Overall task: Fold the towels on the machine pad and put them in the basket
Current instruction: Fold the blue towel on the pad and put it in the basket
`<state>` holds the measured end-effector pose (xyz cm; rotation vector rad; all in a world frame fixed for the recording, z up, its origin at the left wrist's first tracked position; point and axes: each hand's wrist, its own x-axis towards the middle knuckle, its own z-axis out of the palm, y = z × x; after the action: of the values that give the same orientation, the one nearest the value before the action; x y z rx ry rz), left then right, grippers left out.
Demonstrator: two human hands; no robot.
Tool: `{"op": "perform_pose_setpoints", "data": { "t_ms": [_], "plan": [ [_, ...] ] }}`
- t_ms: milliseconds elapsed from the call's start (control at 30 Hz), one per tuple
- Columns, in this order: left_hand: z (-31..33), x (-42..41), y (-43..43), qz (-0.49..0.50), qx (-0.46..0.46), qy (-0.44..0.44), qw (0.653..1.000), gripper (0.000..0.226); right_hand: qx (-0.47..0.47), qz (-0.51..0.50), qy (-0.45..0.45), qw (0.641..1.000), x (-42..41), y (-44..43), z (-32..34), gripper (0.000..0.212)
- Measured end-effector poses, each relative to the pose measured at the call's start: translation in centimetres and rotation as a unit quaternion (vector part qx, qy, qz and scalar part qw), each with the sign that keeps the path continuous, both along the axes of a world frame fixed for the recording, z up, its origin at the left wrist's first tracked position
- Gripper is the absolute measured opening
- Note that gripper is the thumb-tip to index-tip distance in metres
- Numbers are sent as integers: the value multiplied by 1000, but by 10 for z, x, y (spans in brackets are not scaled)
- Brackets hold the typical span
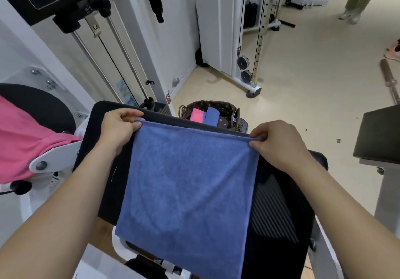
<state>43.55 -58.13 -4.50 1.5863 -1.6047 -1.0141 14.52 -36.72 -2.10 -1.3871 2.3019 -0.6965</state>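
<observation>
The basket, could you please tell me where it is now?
In the head view, the basket sits at centre, just behind the pad's far edge, beyond the spread blue towel.

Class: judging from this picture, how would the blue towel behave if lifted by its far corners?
Probably floppy: the blue towel lies limp and hangs past the pad's near edge. Likely light: the left hand and right hand pinch just its corners.

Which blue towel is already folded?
The folded blue towel in the basket, beside a pink towel; the other blue towel lies spread across the pad.
</observation>
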Motion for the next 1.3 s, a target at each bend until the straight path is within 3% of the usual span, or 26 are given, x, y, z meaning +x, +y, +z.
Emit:
{"op": "perform_pose_setpoints", "data": {
  "t_ms": [267,533,667,767,800,900,967,1033,1133,1300],
  "plan": [
    [6,1,-6,-23,5,-42,999,35,91,12,-162,983,-23,-23,15,8],
    [5,-17,-13,47,-49,-25,997,30,8,-78,-305,949,-23,-35,4,9],
    [5,-20,-12,18,-26,-53,998,28,25,-64,-309,949,-26,-35,3,8],
    [4,-15,-15,22,-33,-16,999,26,-14,-65,-268,961,-21,-34,-1,3],
    [2,-13,-16,29,-41,-13,999,26,-31,-72,-216,973,-18,-33,-4,3],
    [0,-7,-4,37,-77,-6,996,23,-74,-43,50,995,-1,-20,-12,14],
    [-1,3,18,42,-89,4,995,24,-140,44,139,979,16,-1,-15,16],
    [-11,23,52,43,-79,-16,996,19,-172,180,191,949,38,23,-20,5],
    [-43,58,109,60,-38,-70,995,9,-124,341,255,896,69,56,-43,16],
    [-97,103,163,99,36,-122,987,9,-67,462,289,836,109,92,-74,29]
  ]
}}
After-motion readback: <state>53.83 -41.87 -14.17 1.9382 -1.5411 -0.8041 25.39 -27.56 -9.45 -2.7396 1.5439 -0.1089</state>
